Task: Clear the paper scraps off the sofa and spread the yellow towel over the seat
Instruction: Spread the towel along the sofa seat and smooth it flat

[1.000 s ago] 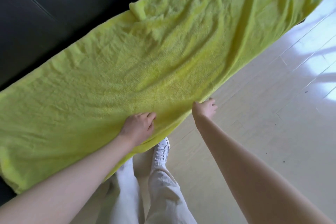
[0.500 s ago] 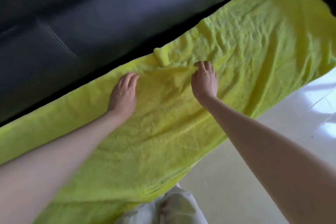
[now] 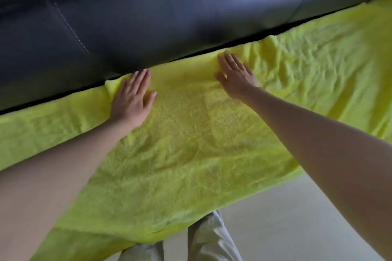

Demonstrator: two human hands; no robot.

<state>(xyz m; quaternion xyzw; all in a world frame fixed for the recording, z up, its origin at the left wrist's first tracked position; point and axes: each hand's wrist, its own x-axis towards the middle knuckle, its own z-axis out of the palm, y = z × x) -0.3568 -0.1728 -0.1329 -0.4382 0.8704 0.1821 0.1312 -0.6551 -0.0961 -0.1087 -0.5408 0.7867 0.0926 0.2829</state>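
Observation:
The yellow towel (image 3: 191,154) lies spread across the seat of the black sofa (image 3: 148,27), its far edge against the foot of the backrest. My left hand (image 3: 132,96) presses flat on the towel near that far edge, fingers straight. My right hand (image 3: 235,75) presses flat a little to the right, fingertips at the towel's far edge. The towel's near edge hangs over the front of the seat. The cloth is wrinkled to the right of my right hand. No paper scraps show.
The sofa's black backrest fills the top of the view, with stitched seams at left and right. Pale floor (image 3: 286,218) lies below the seat's front. My legs in light trousers (image 3: 212,239) stand close against the sofa.
Both hands slid from the towel's near edge across it to the far edge at the backrest. A raised fold near the middle is flattened. The view tilted up toward the backrest.

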